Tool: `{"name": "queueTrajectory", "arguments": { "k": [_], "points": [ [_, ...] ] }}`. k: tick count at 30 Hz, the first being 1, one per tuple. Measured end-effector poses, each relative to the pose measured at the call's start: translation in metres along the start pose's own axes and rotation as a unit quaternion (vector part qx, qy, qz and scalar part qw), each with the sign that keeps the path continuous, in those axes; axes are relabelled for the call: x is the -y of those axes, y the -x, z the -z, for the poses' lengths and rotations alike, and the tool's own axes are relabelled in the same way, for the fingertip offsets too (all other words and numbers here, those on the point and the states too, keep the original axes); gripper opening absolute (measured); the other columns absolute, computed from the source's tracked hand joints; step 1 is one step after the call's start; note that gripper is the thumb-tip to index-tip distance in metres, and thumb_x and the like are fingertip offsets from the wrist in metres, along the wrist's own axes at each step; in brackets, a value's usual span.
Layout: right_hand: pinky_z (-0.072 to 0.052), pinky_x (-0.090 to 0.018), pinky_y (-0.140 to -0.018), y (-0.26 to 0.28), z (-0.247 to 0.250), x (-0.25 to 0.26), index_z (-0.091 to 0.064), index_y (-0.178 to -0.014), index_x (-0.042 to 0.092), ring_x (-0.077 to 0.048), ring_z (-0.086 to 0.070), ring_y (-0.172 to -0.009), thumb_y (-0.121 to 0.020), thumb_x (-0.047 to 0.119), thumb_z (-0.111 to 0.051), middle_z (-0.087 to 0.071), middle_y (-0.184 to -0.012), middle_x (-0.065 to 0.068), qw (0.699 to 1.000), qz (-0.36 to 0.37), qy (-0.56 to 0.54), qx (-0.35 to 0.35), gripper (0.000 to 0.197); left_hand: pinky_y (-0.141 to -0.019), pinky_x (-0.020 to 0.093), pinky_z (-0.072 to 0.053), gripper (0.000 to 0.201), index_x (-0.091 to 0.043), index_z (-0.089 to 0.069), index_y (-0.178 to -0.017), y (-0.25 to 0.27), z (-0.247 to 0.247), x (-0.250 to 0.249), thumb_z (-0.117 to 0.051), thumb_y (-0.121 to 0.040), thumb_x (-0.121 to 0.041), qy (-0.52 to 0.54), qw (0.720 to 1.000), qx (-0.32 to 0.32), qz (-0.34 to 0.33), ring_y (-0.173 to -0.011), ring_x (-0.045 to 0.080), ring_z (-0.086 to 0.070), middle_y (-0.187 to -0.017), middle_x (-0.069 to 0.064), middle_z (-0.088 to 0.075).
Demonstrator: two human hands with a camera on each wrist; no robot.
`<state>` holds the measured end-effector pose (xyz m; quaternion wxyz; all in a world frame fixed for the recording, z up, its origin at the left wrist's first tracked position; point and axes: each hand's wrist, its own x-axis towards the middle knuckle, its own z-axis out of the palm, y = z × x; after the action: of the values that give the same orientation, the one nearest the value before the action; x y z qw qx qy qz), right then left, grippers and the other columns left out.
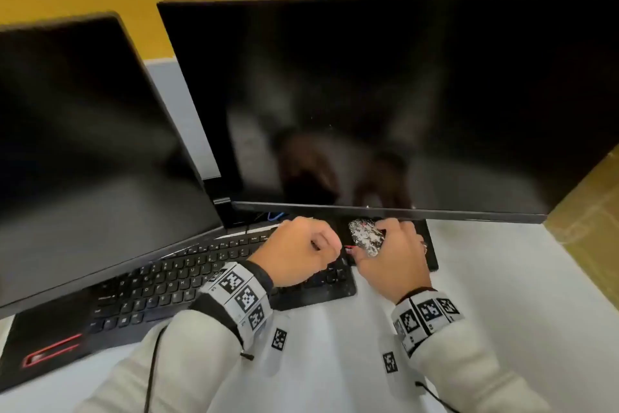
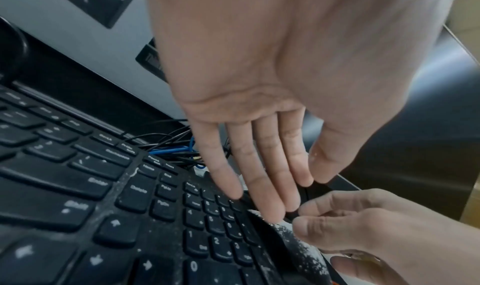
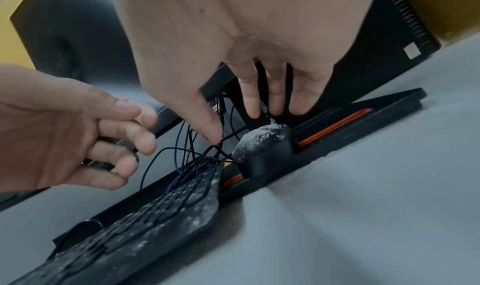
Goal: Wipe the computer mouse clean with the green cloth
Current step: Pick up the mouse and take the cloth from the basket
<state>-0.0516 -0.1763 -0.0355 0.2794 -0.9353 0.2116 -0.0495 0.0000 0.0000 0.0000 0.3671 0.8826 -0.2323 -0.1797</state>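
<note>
The computer mouse (image 1: 365, 237) is black and speckled with white dust; it sits on a black mouse pad (image 1: 431, 245) under the big monitor's lower edge. My right hand (image 1: 395, 258) reaches over it from the right with fingers spread. In the right wrist view the fingers (image 3: 253, 96) extend past the mouse (image 3: 262, 145) and the thumb points down to its left, with no firm grip showing. My left hand (image 1: 301, 252) hovers over the keyboard's number pad just left of the mouse, fingers relaxed and holding nothing. No green cloth is in any view.
A dusty black keyboard (image 1: 187, 282) lies left of the mouse pad. A large dark monitor (image 1: 385, 104) overhangs the mouse closely, with a second dark screen (image 1: 83, 144) at the left. Tangled black and blue cables (image 2: 171, 145) lie behind the keyboard. White desk (image 1: 502, 278) stretches right.
</note>
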Motion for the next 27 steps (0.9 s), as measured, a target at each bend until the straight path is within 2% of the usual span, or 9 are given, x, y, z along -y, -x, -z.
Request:
{"name": "queueTrajectory", "arguments": {
  "k": [2,5,9,14,18,20,22,24,27],
  "points": [
    [-0.044,-0.041,-0.104,-0.005,-0.007,0.001,-0.047,-0.134,0.021,-0.031,-0.046,-0.129,-0.077,0.051,-0.075,-0.048,-0.136,-0.005,1.0,-0.011,0.024,0.008,0.07,-0.08,0.036,-0.064,0.017,-0.031,-0.075,-0.085,-0.004,-0.003,0.007,-0.068,-0.091,-0.016,0.013,1.0,-0.014,-0.007,-0.071,0.01,-0.076,-0.081,-0.005,-0.079],
    [-0.044,-0.042,-0.107,-0.013,-0.01,0.003,-0.043,-0.14,0.02,-0.032,-0.048,-0.132,-0.077,0.052,-0.076,-0.049,-0.14,-0.008,0.999,-0.015,0.048,0.019,0.078,-0.082,0.033,-0.064,0.015,-0.026,-0.076,-0.085,-0.008,-0.001,0.013,-0.069,-0.09,-0.014,0.024,0.999,-0.024,-0.027,-0.071,0.01,-0.077,-0.083,0.0,-0.08],
    [-0.053,-0.04,-0.099,-0.019,-0.011,0.001,-0.05,-0.131,0.021,-0.029,-0.058,-0.12,-0.07,0.046,-0.081,-0.061,-0.128,-0.006,0.998,-0.007,0.059,0.021,0.073,-0.078,0.028,-0.063,0.01,-0.029,-0.076,-0.085,-0.008,-0.004,0.021,-0.071,-0.09,-0.021,-0.015,0.998,-0.039,-0.05,-0.071,0.008,-0.076,-0.079,-0.007,-0.079],
    [-0.054,-0.035,-0.088,-0.017,-0.005,-0.008,-0.055,-0.119,0.022,-0.026,-0.06,-0.11,-0.066,0.042,-0.08,-0.061,-0.117,-0.003,0.998,0.012,0.062,0.006,0.062,-0.073,0.019,-0.06,0.005,-0.03,-0.076,-0.088,-0.009,-0.015,0.022,-0.072,-0.092,-0.031,-0.074,0.993,-0.049,-0.076,-0.069,-0.001,-0.071,-0.078,-0.011,-0.079],
    [-0.058,-0.037,-0.081,-0.003,0.0,-0.014,-0.052,-0.106,0.026,-0.022,-0.062,-0.096,-0.053,0.045,-0.078,-0.062,-0.1,0.002,0.999,0.039,0.013,-0.017,0.062,-0.065,0.017,-0.059,0.019,-0.027,-0.073,-0.098,-0.006,-0.028,0.027,-0.056,-0.101,-0.019,-0.094,0.991,-0.064,-0.075,-0.076,0.007,-0.076,-0.085,-0.007,-0.08],
    [-0.057,-0.036,-0.08,0.016,0.004,-0.014,-0.052,-0.107,0.025,-0.021,-0.061,-0.097,-0.054,0.044,-0.08,-0.062,-0.101,0.002,0.997,0.064,-0.009,-0.039,0.064,-0.057,0.013,-0.052,0.028,-0.022,-0.07,-0.106,0.009,-0.035,0.03,-0.045,-0.105,-0.011,-0.07,0.992,-0.081,-0.063,-0.074,0.011,-0.077,-0.087,-0.004,-0.081],
    [-0.055,-0.035,-0.082,0.038,0.008,-0.012,-0.053,-0.111,0.023,-0.021,-0.059,-0.101,-0.058,0.043,-0.082,-0.062,-0.105,0.003,0.994,0.088,-0.022,-0.065,0.064,-0.059,0.014,-0.05,0.029,-0.018,-0.068,-0.112,0.029,-0.042,0.03,-0.041,-0.106,-0.01,-0.039,0.994,-0.091,-0.049,-0.074,0.015,-0.078,-0.09,0.001,-0.082],
    [-0.054,-0.035,-0.084,0.06,0.012,-0.008,-0.054,-0.114,0.022,-0.021,-0.057,-0.105,-0.06,0.043,-0.083,-0.062,-0.109,0.003,0.99,0.109,-0.041,-0.082,0.064,-0.065,0.022,-0.054,0.028,-0.013,-0.068,-0.117,0.051,-0.047,0.027,-0.043,-0.109,-0.02,-0.005,0.995,-0.097,-0.026,-0.083,0.024,-0.08,-0.094,0.005,-0.082],
    [-0.055,-0.036,-0.087,0.092,0.016,0.004,-0.054,-0.115,0.021,-0.022,-0.059,-0.106,-0.061,0.042,-0.083,-0.061,-0.108,0.003,0.985,0.135,-0.07,-0.076,0.065,-0.08,0.033,-0.06,0.051,-0.009,-0.066,-0.124,0.083,-0.05,0.018,-0.037,-0.111,-0.049,0.08,0.994,-0.073,0.032,-0.094,0.03,-0.08,-0.1,0.009,-0.083]
  ]
}}
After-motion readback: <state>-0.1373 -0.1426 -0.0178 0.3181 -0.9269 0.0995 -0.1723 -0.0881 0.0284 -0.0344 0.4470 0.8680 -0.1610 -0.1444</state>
